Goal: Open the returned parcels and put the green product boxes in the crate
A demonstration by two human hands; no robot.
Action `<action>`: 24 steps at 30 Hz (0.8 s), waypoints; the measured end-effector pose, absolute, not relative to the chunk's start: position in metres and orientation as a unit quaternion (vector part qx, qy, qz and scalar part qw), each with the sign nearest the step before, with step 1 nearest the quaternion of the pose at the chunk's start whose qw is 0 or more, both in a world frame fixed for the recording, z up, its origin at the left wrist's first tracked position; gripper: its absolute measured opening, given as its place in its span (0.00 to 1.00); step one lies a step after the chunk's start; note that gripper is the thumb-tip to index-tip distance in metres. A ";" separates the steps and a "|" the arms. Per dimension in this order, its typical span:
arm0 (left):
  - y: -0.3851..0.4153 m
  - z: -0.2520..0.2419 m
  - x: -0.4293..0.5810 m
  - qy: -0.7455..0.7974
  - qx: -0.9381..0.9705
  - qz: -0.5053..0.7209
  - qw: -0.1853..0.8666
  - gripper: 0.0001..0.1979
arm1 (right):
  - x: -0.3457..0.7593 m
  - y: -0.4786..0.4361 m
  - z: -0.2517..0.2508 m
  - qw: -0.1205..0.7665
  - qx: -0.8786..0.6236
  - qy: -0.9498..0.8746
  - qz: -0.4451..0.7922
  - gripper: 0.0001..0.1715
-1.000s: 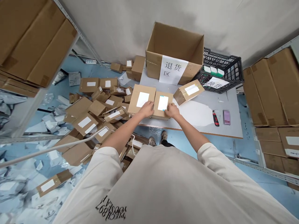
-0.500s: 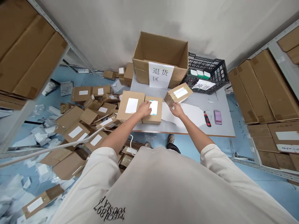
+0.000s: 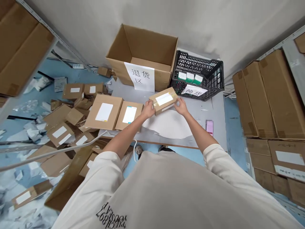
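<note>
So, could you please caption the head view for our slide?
Left hand and right hand hold a labelled box near a black crate.

Chinese characters up front, Latin print down on my shirt!
Here's 退货区 on the white sheet across the big carton, and 换货 on the paper fronting the black crate. On my shirt: YOUSEA, upside down, beside a number ending in 97, the rest unclear. On the parcel I'm holding, the label is too small to read.

A closed brown carton — oblong, taped, white-labelled on top — is held aslant over the grey table.
</note>
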State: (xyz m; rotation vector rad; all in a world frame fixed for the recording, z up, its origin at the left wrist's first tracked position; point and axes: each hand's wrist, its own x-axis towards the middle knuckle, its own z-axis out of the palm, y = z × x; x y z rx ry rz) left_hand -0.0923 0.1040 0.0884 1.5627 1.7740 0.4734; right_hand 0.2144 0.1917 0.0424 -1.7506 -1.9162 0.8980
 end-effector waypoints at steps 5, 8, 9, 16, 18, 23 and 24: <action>0.109 0.086 -0.071 0.720 0.549 0.220 0.363 0.49 | 0.220 0.224 0.034 0.211 -0.569 -0.699 0.379 0.45; 0.108 0.092 -0.065 0.729 0.532 0.221 0.369 0.54 | 0.222 0.224 0.033 0.216 -0.554 -0.702 0.391 0.45; 0.107 0.094 -0.063 0.732 0.527 0.219 0.372 0.56 | 0.225 0.221 0.034 0.216 -0.565 -0.696 0.387 0.46; 0.080 0.108 -0.044 0.734 0.548 0.133 0.377 0.57 | 0.262 0.147 0.041 0.211 -0.674 -0.584 0.401 0.37; 0.070 0.107 -0.040 0.712 0.572 0.109 0.392 0.54 | 0.272 0.114 0.043 0.197 -0.684 -0.569 0.412 0.38; 0.048 0.096 -0.038 0.658 0.610 0.072 0.435 0.48 | 0.280 0.023 0.046 0.155 -0.708 -0.532 0.438 0.43; 0.045 0.092 -0.038 0.652 0.614 0.068 0.441 0.47 | 0.280 0.006 0.046 0.144 -0.709 -0.522 0.451 0.42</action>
